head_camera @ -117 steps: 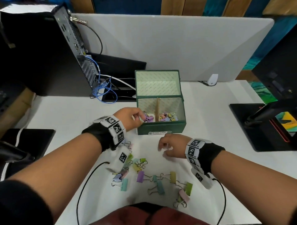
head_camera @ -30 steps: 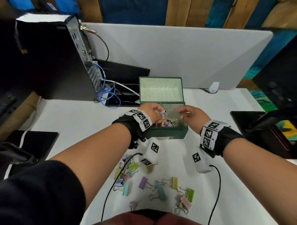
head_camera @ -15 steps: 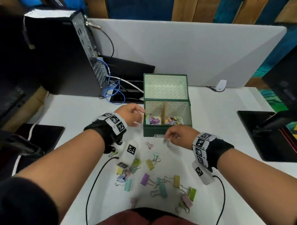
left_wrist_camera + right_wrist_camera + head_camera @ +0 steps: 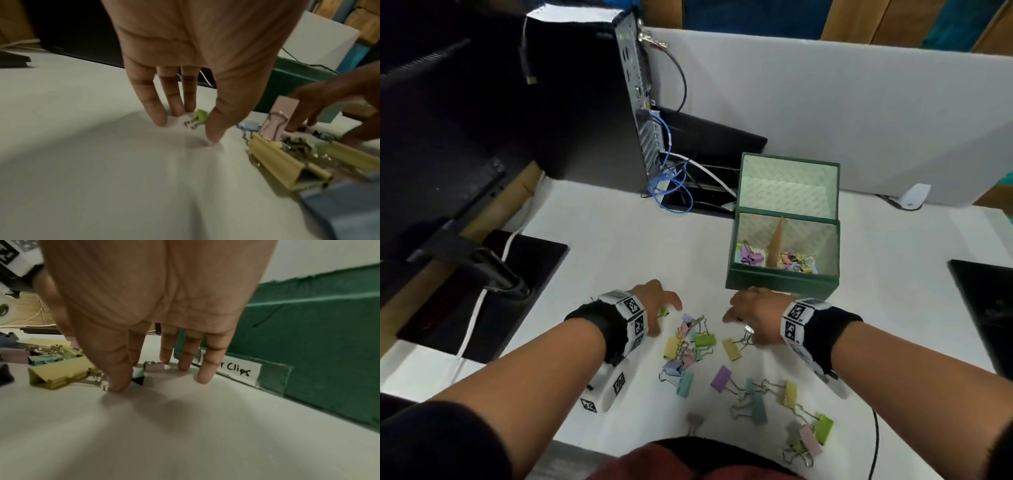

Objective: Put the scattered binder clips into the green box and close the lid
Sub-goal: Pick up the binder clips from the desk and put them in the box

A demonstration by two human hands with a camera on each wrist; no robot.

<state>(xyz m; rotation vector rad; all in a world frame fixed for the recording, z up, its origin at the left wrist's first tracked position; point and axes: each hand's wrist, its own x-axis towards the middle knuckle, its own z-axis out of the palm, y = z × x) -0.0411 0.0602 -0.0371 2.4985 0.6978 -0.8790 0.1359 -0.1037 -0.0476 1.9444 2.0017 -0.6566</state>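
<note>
The green box (image 4: 780, 282) stands open on the white table, its lid (image 4: 787, 181) upright; several pastel clips lie in both compartments. Many scattered binder clips (image 4: 702, 346) lie in front of it. My left hand (image 4: 664, 305) reaches down at the pile's left edge. In the left wrist view its straight fingers and thumb touch the table around a small green clip (image 4: 197, 119). My right hand (image 4: 743, 313) is down just before the box front (image 4: 308, 337). Its thumb touches a small teal clip (image 4: 138, 374), with a small pink clip (image 4: 155, 365) under the fingers.
A black computer tower (image 4: 585, 102) with blue cables (image 4: 671, 185) stands at the back left. A white divider panel (image 4: 842, 102) runs behind the box. Black mats lie at left (image 4: 482, 291) and right (image 4: 983, 308). A yellow clip (image 4: 59, 374) lies beside my right thumb.
Both hands were over the box a second ago. They have since come back toward me and dropped to the table at the clip pile, fingers spread around small clips.
</note>
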